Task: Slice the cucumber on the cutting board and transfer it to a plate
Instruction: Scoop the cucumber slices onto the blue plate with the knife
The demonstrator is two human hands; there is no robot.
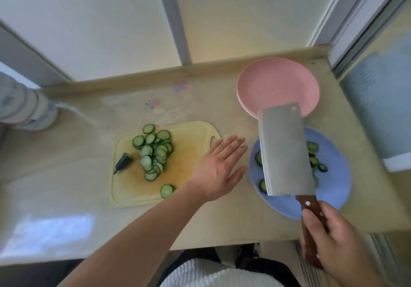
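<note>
**Cleaver over the blue plate, slices split between board and plate**

My right hand (pixel 333 237) gripped the cleaver (pixel 285 151) by its wooden handle, fingers curled round it, low at the right of the view. The broad blade was held above the blue plate (pixel 333 193), flat side up toward me and tilted, and it hid the middle of that plate. Its far tip reached over the near rim of the pink plate (pixel 275 86).

My left hand (pixel 219 168) was spread flat, fingers straight and close together, holding nothing. It lay over the right end of the board (pixel 133 195), fingertips pointing at the blue plate and stopping just short of its rim. I could not tell whether the palm touched the board or hovered over it.

Most of the slices (pixel 153 153) sat in a loose overlapping heap left of the middle of the yellow board. One slice (pixel 166 190) lay apart near the front edge. The dark stem end (pixel 123 162) of the cucumber lay just left of the heap.

A few more slices (pixel 317 160) were on the blue plate, showing on both sides of the blade; the blur made them hard to count.

The pink plate stood behind the blue one, close to it. Both plates and the board rested on the pale tabletop (pixel 66 175). A white container (pixel 24 108) stood at the far left
</note>
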